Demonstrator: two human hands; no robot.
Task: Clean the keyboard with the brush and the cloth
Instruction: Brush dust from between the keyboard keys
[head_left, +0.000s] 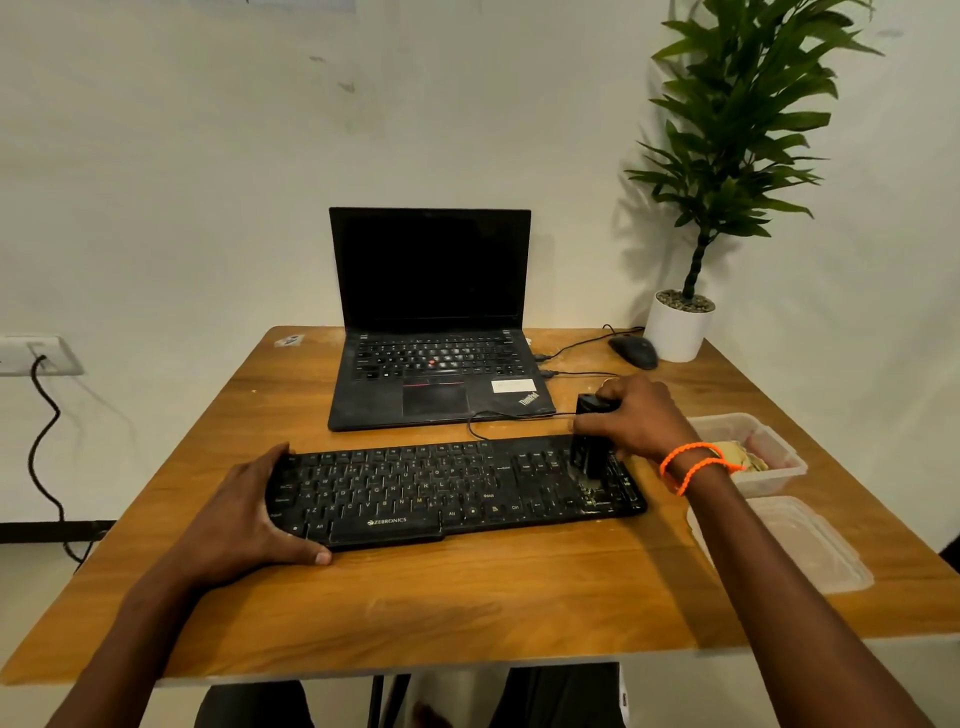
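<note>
Bare wooden tabletop (467, 613) runs wide across the lower frame, below the black corded keyboard (452, 491). Above the keyboard, only a narrow strip, crossed by a thin black cable (488, 415), separates it from the open black laptop (434, 332). At right, 2 clear plastic pieces, a tub (763, 441) and a lid (789, 540), crowd the edge; at upper right stand a black mouse (634, 351) and a white potted plant (680, 327).

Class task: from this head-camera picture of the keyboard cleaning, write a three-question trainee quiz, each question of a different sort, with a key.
1. True or false: the left hand rests on the open black laptop.
2. The right hand grips the black brush over which end of the black Zebronics keyboard? A left, B middle, C right.
3. Fill in: the crumpled cloth lies in the clear plastic ____.

Key: 1 false, it steadies the keyboard's left end; 2 C; 3 container.
</note>
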